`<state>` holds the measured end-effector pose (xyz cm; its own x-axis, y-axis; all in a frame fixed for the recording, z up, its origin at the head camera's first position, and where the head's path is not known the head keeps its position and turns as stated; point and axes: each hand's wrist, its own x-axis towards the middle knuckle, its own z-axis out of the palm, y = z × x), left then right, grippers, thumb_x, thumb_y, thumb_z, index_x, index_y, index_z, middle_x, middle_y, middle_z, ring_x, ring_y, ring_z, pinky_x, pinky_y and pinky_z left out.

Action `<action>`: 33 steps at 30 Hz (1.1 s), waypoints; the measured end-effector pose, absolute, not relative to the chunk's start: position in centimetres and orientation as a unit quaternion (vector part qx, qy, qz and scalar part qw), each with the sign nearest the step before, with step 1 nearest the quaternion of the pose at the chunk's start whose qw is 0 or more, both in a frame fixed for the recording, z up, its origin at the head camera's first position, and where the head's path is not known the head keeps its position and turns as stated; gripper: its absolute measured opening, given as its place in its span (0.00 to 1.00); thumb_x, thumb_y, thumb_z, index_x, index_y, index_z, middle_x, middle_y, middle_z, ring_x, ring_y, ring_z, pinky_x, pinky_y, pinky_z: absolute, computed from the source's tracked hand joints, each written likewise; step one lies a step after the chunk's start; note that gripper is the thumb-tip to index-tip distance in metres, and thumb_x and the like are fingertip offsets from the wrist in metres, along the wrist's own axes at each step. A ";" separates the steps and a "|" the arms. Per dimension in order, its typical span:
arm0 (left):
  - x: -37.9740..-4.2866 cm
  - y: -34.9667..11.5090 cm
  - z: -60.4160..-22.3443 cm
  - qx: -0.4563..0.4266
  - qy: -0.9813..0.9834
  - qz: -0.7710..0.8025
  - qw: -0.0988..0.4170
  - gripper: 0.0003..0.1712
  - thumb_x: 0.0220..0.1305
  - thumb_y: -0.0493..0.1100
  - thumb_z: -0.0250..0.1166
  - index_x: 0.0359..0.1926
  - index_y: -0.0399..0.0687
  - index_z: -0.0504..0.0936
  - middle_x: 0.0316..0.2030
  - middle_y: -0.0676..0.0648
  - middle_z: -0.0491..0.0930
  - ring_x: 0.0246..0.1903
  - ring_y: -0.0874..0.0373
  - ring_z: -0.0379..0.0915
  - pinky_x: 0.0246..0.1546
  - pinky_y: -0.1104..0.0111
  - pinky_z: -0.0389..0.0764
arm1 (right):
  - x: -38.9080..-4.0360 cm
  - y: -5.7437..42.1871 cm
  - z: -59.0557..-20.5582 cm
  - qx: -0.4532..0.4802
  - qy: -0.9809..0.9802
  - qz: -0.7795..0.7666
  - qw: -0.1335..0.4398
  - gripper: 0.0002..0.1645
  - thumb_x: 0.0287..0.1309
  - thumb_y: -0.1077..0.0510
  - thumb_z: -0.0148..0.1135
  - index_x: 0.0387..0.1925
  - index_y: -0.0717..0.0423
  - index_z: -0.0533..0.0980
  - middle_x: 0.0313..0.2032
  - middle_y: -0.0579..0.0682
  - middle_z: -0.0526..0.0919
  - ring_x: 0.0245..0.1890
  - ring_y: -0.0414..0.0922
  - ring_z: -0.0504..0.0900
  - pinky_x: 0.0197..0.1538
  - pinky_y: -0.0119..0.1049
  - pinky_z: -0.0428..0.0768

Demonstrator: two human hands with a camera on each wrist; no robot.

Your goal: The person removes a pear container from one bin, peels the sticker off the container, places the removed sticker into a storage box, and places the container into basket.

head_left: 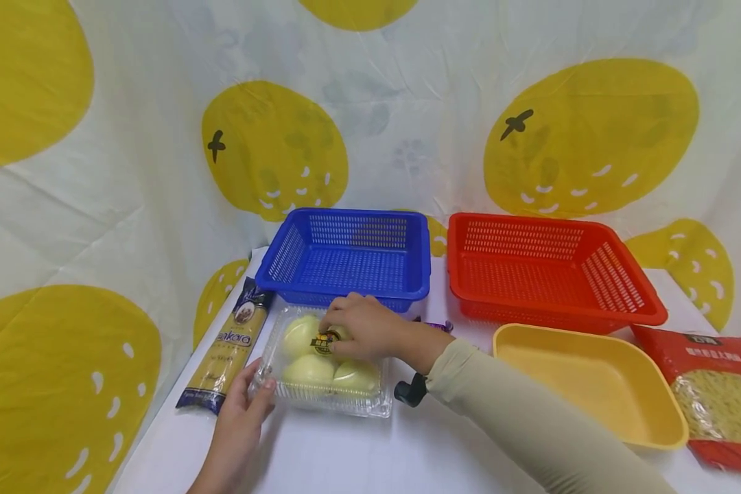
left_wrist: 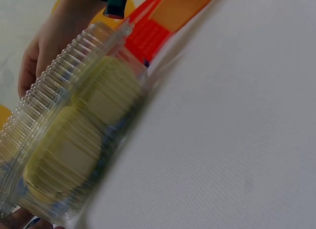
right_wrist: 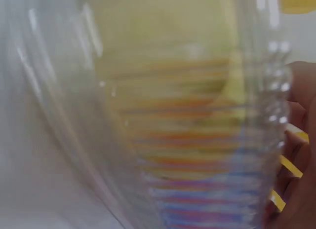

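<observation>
A clear plastic clamshell box (head_left: pixel 358 406) with several pale yellow-green round pieces (head_left: pixel 309 370) inside sits on the white table in the head view. My left hand (head_left: pixel 241 415) grips its near left corner, the thumb at the front and the fingers along the left side. My right hand (head_left: pixel 370 329) lies over the lid with bent fingers beside a dark round label (head_left: pixel 324 341). Whether those fingers pinch the lid or only touch it is unclear. In the left wrist view, the ribbed lid (left_wrist: pixel 64 71) looks closed, with the right hand behind it.
A blue basket (head_left: pixel 346 295) stands right behind the box, a red basket (head_left: pixel 556 309) to its right. The yellow tub (head_left: pixel 593 384) and a red pasta bag (head_left: pixel 716 398) lie at right. A long spaghetti pack (head_left: pixel 228 350) lies left. A dark object (head_left: pixel 410 391) is partly under the right wrist.
</observation>
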<state>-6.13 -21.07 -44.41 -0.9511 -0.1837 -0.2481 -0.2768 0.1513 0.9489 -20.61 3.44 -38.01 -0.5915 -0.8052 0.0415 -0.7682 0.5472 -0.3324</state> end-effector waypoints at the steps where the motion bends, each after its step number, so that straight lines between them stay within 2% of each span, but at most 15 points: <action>1: -6.1 -21.1 -44.5 -0.153 0.757 0.634 0.037 0.37 0.85 0.53 0.54 0.84 0.49 0.54 0.84 0.40 0.48 0.78 0.39 0.58 0.69 0.54 0.74 | -20.7 3.4 -38.2 -0.449 0.877 -0.163 0.056 0.19 0.71 0.45 0.65 0.60 0.40 0.85 0.58 0.42 0.83 0.56 0.45 0.75 0.58 0.45 0.73; 6: -5.9 -21.0 -44.6 -0.158 0.754 0.637 0.037 0.36 0.86 0.52 0.53 0.84 0.49 0.54 0.85 0.41 0.47 0.78 0.39 0.58 0.68 0.54 0.74 | -20.9 3.3 -38.6 -0.441 0.875 -0.191 0.064 0.15 0.71 0.49 0.68 0.56 0.39 0.88 0.50 0.36 0.86 0.56 0.42 0.77 0.60 0.45 0.73; 12: -5.8 -21.0 -44.7 -0.153 0.751 0.641 0.031 0.35 0.86 0.50 0.52 0.85 0.48 0.53 0.85 0.40 0.47 0.78 0.38 0.58 0.69 0.53 0.74 | -21.1 2.8 -39.1 -0.418 0.874 -0.239 0.062 0.11 0.68 0.56 0.72 0.49 0.40 0.90 0.43 0.33 0.89 0.49 0.40 0.82 0.59 0.43 0.75; 17: -5.6 -21.0 -44.8 -0.153 0.750 0.643 0.028 0.36 0.86 0.50 0.53 0.85 0.47 0.52 0.85 0.38 0.45 0.78 0.37 0.58 0.68 0.53 0.74 | -20.8 2.3 -39.6 -0.372 0.880 -0.288 0.071 0.08 0.70 0.56 0.70 0.43 0.37 0.90 0.42 0.30 0.90 0.47 0.37 0.81 0.64 0.46 0.72; 19: -5.5 -21.0 -44.9 -0.152 0.748 0.645 0.027 0.36 0.86 0.49 0.53 0.85 0.47 0.52 0.85 0.38 0.46 0.77 0.37 0.59 0.69 0.53 0.74 | -20.7 2.2 -39.7 -0.359 0.875 -0.316 0.071 0.08 0.71 0.56 0.70 0.41 0.37 0.90 0.42 0.30 0.89 0.45 0.36 0.80 0.61 0.45 0.74; 24: -5.2 -21.0 -44.7 -0.149 0.750 0.643 0.025 0.37 0.86 0.50 0.53 0.85 0.47 0.52 0.84 0.37 0.47 0.77 0.36 0.60 0.68 0.53 0.75 | -20.8 2.5 -40.1 -0.352 0.846 -0.390 0.086 0.09 0.70 0.59 0.70 0.39 0.40 0.90 0.38 0.30 0.87 0.38 0.39 0.78 0.45 0.37 0.78; 29: -5.4 -21.0 -44.5 -0.149 0.749 0.645 0.023 0.37 0.86 0.50 0.54 0.84 0.46 0.53 0.84 0.37 0.48 0.77 0.36 0.58 0.69 0.48 0.74 | -20.8 3.3 -39.7 -0.359 0.814 -0.444 0.107 0.09 0.68 0.62 0.69 0.39 0.45 0.90 0.41 0.34 0.88 0.41 0.39 0.78 0.46 0.35 0.78; 33: -6.0 -20.8 -44.3 -0.153 0.745 0.649 0.025 0.38 0.85 0.53 0.56 0.84 0.47 0.54 0.84 0.38 0.48 0.78 0.35 0.55 0.70 0.45 0.73 | -20.8 4.2 -39.7 -0.374 0.793 -0.471 0.095 0.08 0.67 0.65 0.70 0.39 0.49 0.90 0.41 0.38 0.89 0.40 0.39 0.77 0.46 0.34 0.78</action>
<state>-6.01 -20.80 -44.34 -0.9522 -0.1954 -0.2348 -0.2594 0.1112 0.9594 -20.81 4.22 -39.66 -0.7021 -0.6828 0.2021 -0.5040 0.2760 -0.8184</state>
